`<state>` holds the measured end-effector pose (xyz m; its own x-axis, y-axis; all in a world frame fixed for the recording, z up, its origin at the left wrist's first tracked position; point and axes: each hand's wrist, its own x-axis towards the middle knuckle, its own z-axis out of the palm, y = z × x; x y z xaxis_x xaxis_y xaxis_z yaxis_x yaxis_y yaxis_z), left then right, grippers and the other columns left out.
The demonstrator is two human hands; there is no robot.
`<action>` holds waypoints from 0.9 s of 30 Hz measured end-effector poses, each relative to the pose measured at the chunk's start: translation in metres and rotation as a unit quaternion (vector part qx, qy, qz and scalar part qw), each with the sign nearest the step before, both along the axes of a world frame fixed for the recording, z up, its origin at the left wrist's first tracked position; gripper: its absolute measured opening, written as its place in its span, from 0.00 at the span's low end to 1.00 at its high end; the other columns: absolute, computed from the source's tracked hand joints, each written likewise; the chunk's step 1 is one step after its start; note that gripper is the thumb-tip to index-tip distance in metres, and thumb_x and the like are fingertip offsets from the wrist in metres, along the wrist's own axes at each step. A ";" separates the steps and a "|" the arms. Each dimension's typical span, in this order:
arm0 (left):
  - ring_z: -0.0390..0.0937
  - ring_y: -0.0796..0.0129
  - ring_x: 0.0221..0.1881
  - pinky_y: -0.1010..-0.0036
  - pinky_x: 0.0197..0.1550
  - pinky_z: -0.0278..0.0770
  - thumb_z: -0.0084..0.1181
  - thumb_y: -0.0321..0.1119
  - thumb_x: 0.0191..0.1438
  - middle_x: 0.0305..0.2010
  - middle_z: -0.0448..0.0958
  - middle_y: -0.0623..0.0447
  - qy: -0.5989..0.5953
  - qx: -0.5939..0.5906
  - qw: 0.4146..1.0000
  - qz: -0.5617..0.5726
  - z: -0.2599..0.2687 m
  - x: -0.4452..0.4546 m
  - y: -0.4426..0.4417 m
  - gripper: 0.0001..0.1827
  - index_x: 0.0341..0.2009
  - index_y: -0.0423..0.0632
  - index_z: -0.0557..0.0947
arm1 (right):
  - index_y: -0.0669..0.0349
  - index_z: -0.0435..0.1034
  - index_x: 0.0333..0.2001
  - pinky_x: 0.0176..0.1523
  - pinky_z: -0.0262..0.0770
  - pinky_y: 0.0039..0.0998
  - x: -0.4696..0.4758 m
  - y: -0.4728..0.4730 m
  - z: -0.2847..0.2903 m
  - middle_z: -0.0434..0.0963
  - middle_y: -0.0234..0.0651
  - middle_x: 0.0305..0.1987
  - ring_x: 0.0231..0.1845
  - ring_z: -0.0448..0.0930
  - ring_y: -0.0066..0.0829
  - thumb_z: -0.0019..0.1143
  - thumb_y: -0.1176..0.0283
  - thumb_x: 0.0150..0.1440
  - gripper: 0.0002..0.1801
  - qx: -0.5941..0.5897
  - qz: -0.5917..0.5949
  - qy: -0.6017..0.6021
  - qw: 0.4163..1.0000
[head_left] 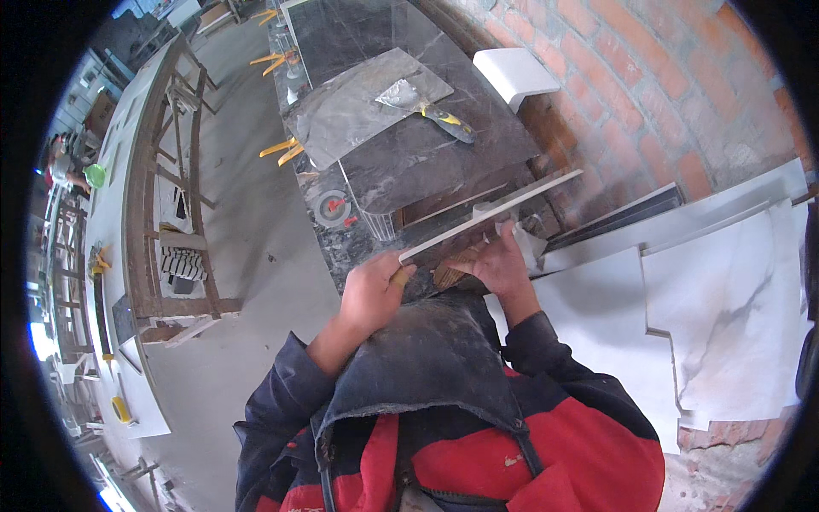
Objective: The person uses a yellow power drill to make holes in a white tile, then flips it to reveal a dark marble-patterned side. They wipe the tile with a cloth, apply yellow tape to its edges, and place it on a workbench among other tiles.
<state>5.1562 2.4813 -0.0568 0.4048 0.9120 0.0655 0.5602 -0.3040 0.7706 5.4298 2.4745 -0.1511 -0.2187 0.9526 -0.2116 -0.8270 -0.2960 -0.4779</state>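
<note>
A long narrow slab strip with a pale edge and a dark brownish face is held on edge, slanting up to the right. Its near left end is in the grip of my left hand, and a small yellowish bit shows by the thumb. My right hand is at the strip's near face, thumb raised and fingers apart; whether it touches the strip is unclear. Beyond the strip stands a dark marbled piece with a rounded corner. On a grey board there lies a putty knife with a yellow and black handle.
A round ring with red pieces is on the dark bench at left. Yellow clamps line its edge. Pale slabs lean at right by a brick wall. At left is a long white-topped wooden bench; a person is beyond it.
</note>
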 end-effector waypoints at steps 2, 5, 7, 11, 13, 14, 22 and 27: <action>0.82 0.44 0.46 0.59 0.47 0.80 0.60 0.32 0.62 0.46 0.84 0.43 -0.022 0.024 0.999 0.002 -0.007 0.009 0.007 0.13 0.51 0.47 0.85 | 0.51 0.52 0.74 0.73 0.49 0.77 0.002 0.010 -0.017 0.54 0.46 0.79 0.77 0.57 0.64 0.49 0.33 0.63 0.47 0.017 -0.005 0.038 0.999; 0.82 0.44 0.47 0.60 0.47 0.80 0.60 0.33 0.62 0.47 0.84 0.43 -0.045 0.043 0.998 0.027 -0.025 0.015 0.019 0.13 0.51 0.48 0.85 | 0.56 0.54 0.73 0.75 0.47 0.74 0.003 0.024 -0.038 0.57 0.48 0.78 0.76 0.59 0.59 0.49 0.30 0.60 0.51 0.008 -0.003 0.065 0.998; 0.82 0.45 0.47 0.60 0.48 0.80 0.60 0.33 0.62 0.47 0.84 0.43 -0.018 0.037 0.998 0.037 -0.023 0.015 0.024 0.13 0.51 0.48 0.85 | 0.58 0.55 0.72 0.76 0.47 0.74 -0.004 0.033 -0.044 0.61 0.47 0.76 0.76 0.60 0.57 0.51 0.30 0.59 0.51 0.013 -0.006 0.077 0.997; 0.83 0.47 0.46 0.60 0.47 0.81 0.61 0.33 0.62 0.45 0.84 0.43 -0.010 0.025 0.997 0.066 -0.025 0.020 0.029 0.12 0.49 0.47 0.85 | 0.59 0.59 0.70 0.76 0.47 0.74 0.000 0.045 -0.066 0.66 0.46 0.72 0.75 0.61 0.54 0.53 0.32 0.58 0.50 -0.009 -0.023 0.134 0.991; 0.84 0.49 0.44 0.61 0.46 0.81 0.62 0.34 0.61 0.43 0.85 0.43 -0.017 -0.010 0.995 0.099 -0.022 0.020 0.028 0.12 0.48 0.46 0.85 | 0.59 0.60 0.70 0.76 0.48 0.74 -0.002 0.049 -0.071 0.67 0.46 0.71 0.75 0.60 0.55 0.52 0.31 0.58 0.50 -0.010 -0.017 0.145 0.989; 0.84 0.50 0.43 0.61 0.45 0.81 0.62 0.34 0.61 0.42 0.85 0.43 -0.020 -0.034 0.992 0.118 -0.018 0.022 0.029 0.12 0.47 0.45 0.85 | 0.59 0.60 0.69 0.76 0.48 0.73 -0.001 0.050 -0.073 0.67 0.46 0.70 0.75 0.60 0.55 0.51 0.30 0.58 0.50 -0.025 -0.025 0.144 0.989; 0.84 0.65 0.35 0.69 0.41 0.80 0.67 0.34 0.58 0.35 0.85 0.47 -0.043 -0.049 0.977 0.203 -0.034 0.032 0.035 0.10 0.43 0.44 0.88 | 0.60 0.56 0.70 0.76 0.50 0.71 0.001 0.064 -0.070 0.64 0.48 0.69 0.76 0.58 0.56 0.52 0.29 0.58 0.52 -0.094 -0.051 0.098 0.989; 0.84 0.51 0.36 0.62 0.40 0.80 0.65 0.40 0.59 0.36 0.84 0.43 0.004 -0.035 0.978 0.208 -0.031 0.034 0.039 0.13 0.42 0.44 0.87 | 0.60 0.51 0.72 0.77 0.50 0.70 -0.004 0.069 -0.063 0.58 0.47 0.74 0.77 0.56 0.56 0.55 0.28 0.55 0.57 -0.147 -0.048 0.084 0.984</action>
